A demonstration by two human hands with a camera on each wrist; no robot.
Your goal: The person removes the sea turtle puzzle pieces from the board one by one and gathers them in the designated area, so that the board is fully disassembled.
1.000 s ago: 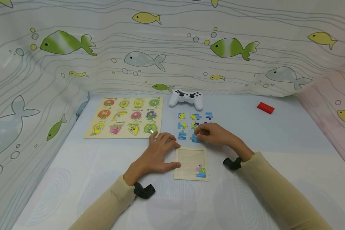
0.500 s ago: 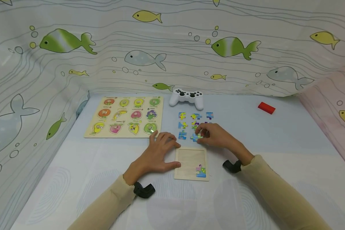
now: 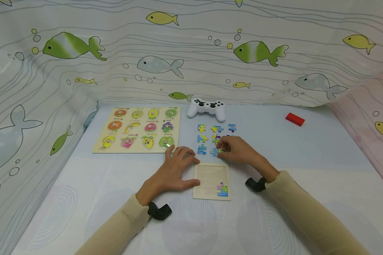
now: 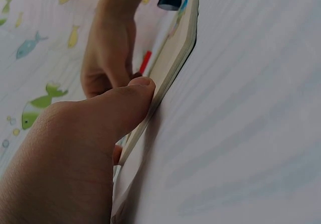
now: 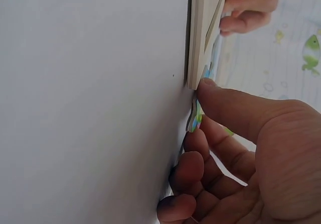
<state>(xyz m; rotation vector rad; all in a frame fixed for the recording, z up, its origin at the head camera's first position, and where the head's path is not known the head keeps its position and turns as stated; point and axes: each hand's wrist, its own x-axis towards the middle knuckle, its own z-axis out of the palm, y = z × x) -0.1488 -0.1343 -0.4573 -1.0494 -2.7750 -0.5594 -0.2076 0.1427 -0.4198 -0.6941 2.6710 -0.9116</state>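
My left hand [image 3: 172,173] lies with spread fingers against the left side of a small square wooden puzzle tray [image 3: 212,199]. Its thumb [image 4: 133,103] touches the tray's edge in the left wrist view. A colorful puzzle piece [image 3: 222,190] sits in the tray's lower right corner. Just beyond the tray, my right hand [image 3: 240,150] pinches a blue and green puzzle piece [image 5: 194,121] between thumb and fingers, low over the table. The fingers partly hide it. Several loose puzzle pieces [image 3: 201,139] lie in rows behind, some covered by the right hand.
A wooden fruit puzzle board [image 3: 137,150] lies at the back left, near the left fingertips. Behind the loose pieces stands a white game controller [image 3: 206,109]. A red block [image 3: 295,119] lies at the back right. A fish-patterned cloth [image 3: 207,78] rises behind the table.
The right fingers shift slightly at the blue and green puzzle piece, and more of it shows than a second ago. The left hand and the tray stay in place.
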